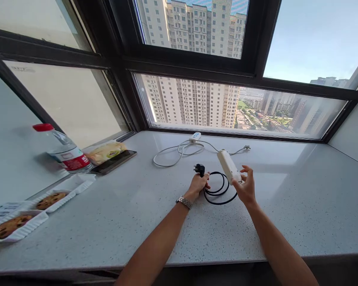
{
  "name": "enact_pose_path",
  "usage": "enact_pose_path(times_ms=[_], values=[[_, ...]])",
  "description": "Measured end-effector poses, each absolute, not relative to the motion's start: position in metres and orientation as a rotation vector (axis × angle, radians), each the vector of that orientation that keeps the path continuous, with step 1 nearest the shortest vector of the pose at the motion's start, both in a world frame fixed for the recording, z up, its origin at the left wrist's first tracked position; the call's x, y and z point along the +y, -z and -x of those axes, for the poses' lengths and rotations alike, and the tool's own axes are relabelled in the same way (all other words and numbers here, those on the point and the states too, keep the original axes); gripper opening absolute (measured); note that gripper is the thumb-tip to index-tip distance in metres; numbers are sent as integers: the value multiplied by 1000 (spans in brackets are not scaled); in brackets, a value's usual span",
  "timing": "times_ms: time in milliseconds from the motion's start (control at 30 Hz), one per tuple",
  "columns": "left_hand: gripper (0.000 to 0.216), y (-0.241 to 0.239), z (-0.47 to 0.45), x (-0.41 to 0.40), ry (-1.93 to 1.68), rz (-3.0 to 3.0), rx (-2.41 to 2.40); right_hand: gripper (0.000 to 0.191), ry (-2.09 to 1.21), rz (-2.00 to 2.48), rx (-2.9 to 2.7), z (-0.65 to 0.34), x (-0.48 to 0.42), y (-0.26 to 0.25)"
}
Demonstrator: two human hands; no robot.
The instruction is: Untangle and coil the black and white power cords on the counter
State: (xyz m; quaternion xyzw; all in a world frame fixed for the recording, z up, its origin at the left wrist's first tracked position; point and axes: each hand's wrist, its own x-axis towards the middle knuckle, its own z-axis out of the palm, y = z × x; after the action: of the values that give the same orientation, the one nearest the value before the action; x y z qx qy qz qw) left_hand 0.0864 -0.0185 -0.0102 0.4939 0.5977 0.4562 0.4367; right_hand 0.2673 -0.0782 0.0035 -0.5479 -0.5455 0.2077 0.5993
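Note:
My left hand [199, 183], with a metal watch on its wrist, is closed around the black cable just behind its black plug [199, 169]. The plug's prongs point to the left. From there the black cable [220, 202] lies in loose loops on the counter between my hands. My right hand [245, 186] grips the near end of a white power strip [228, 166], thumb on its near end and some fingers raised. The strip is tilted, its far end pointing away from me; its socket side cannot be made out.
Behind lies a white extension cord [168, 165] with a small socket block [195, 137] and plug [247, 147]. To the left are a water bottle [68, 153], a wrapped bread pack [106, 151], a phone [115, 162] and cookie trays [43, 218]. Windows border the speckled counter [113, 226].

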Motion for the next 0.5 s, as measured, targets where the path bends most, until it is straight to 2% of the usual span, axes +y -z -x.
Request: enact_pose_path(times_ms=[200, 333, 367, 467, 500], values=[[23, 7, -93, -20, -973, -1546, 1890, 58, -369, 1530, -1638, -255, -82, 13], [32, 0, -83, -21, -860, -1745, 2021, 62, -251, 1503, -1722, -257, -82, 14], [38, -2, -80, -22, -792, -1816, 2058, 58, -198, 1473, -1724, -258, -81, 13], [57, -7, -70, -23, -551, -1973, 2152, 27, -33, 1318, -1727, -259, -84, 8], [61, -8, -67, -23, -501, -1971, 2168, 26, 3, 1247, -1754, -257, -86, 7]])
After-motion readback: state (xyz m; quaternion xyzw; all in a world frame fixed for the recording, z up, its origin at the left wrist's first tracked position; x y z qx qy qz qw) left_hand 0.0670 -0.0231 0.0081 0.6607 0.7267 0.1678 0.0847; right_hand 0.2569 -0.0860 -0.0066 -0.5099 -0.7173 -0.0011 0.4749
